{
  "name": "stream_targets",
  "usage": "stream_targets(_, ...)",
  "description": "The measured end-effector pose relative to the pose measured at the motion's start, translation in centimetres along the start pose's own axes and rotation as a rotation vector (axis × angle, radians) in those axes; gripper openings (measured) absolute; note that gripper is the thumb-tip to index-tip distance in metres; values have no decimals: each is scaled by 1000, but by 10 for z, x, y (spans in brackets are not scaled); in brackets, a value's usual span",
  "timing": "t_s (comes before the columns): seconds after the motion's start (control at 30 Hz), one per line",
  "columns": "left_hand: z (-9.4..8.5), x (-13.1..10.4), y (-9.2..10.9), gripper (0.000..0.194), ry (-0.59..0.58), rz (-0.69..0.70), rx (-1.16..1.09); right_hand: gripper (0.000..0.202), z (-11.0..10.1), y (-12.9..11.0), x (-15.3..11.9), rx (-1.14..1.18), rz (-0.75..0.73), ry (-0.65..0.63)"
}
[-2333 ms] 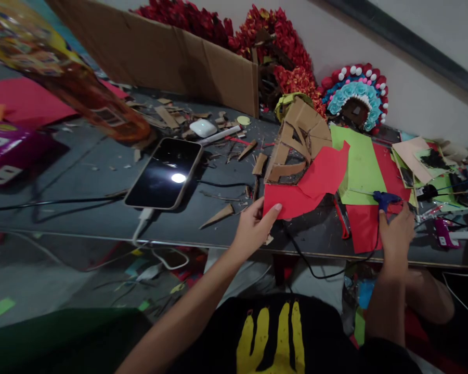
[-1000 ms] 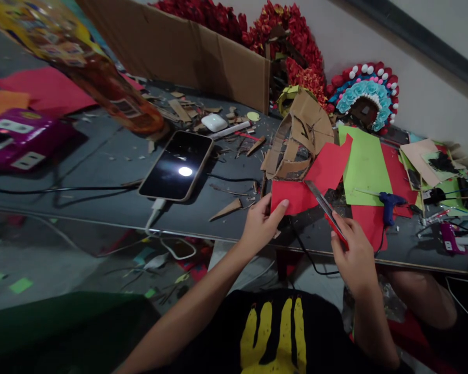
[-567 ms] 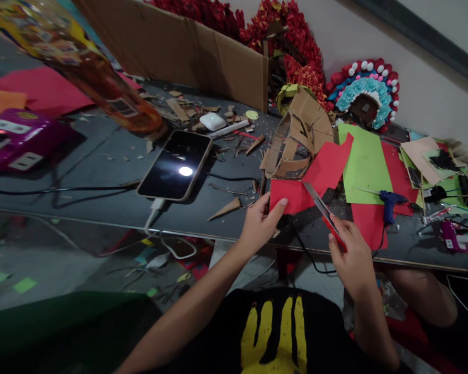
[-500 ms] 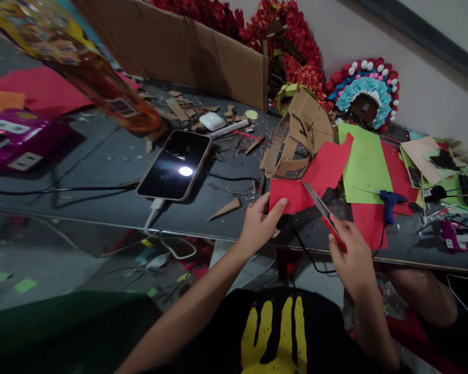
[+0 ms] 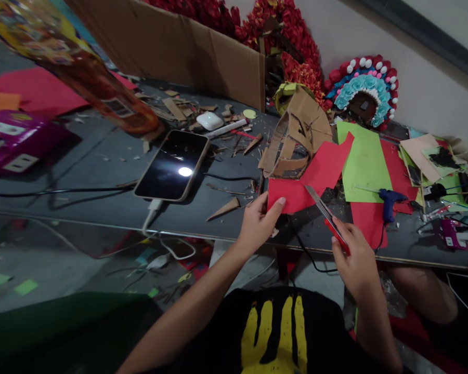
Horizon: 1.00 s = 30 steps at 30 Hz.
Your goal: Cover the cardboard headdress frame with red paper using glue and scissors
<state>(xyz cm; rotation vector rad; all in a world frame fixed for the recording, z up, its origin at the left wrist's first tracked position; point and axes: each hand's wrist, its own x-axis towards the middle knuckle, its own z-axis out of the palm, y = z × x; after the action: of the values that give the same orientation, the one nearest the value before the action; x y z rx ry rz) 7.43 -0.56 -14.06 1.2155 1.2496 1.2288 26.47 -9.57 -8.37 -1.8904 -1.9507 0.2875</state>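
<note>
My left hand [image 5: 259, 221] pinches the near left end of a bent piece of red paper [image 5: 288, 195], with the thumb on top. In my right hand [image 5: 356, 257] is a utility knife [image 5: 327, 214] with a red handle. Its slim metal blade points up and left, and the tip lies at the paper where the sheet bends. The fingers wrap round the handle and hide part of it. Just behind the paper stands a cut cardboard frame [image 5: 290, 166]. Green paper [image 5: 364, 166] lies to the right, with a blue glue gun [image 5: 390, 200] at its near edge.
A phone [image 5: 173, 166] on a charging cable, a white earbud case [image 5: 209, 121] and a bottle [image 5: 113, 98] are on the left. Purple power strip [image 5: 19, 143] sits farther left. A flower-decorated headdress [image 5: 366, 93] leans by the wall. Cardboard scraps litter the table; another person's arm shows at right.
My right hand and the knife have shifted slightly right and down, away from the paper's bend. My left hand still grips the paper. The view has shifted slightly.
</note>
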Motion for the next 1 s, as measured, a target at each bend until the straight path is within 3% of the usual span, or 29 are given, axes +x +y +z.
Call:
stream_targets(0.63, 0, 2, 1, 30, 20, -45, -62, 39, -7, 12, -10, -3, 34, -4)
stream_targets(0.87, 2, 3, 8, 30, 8, -62, -131, 38, -20, 24, -7, -13, 34, 121)
stream_targets(1.0, 2, 2, 8, 30, -19, -74, -135, 38, -19, 23, 5, -40, 31, 123)
